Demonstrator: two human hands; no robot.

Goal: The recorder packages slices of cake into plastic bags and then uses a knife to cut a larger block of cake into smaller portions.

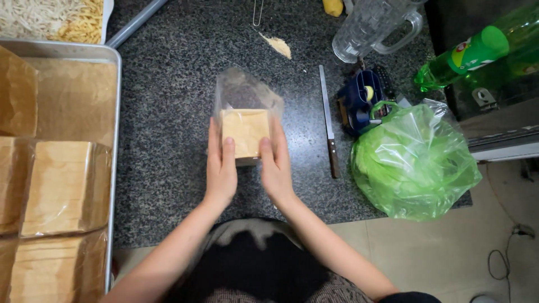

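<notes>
While both hands, left hand [220, 168] and right hand [275, 166], clasp it, the bagged bread [245, 130] looks pale, square, clear-wrapped.

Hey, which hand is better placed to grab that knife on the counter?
Right, probably. The right hand grips the bagged bread on the side facing the knife, which lies just beyond it with its handle toward the person. The left hand would have to cross over the bread.
</notes>
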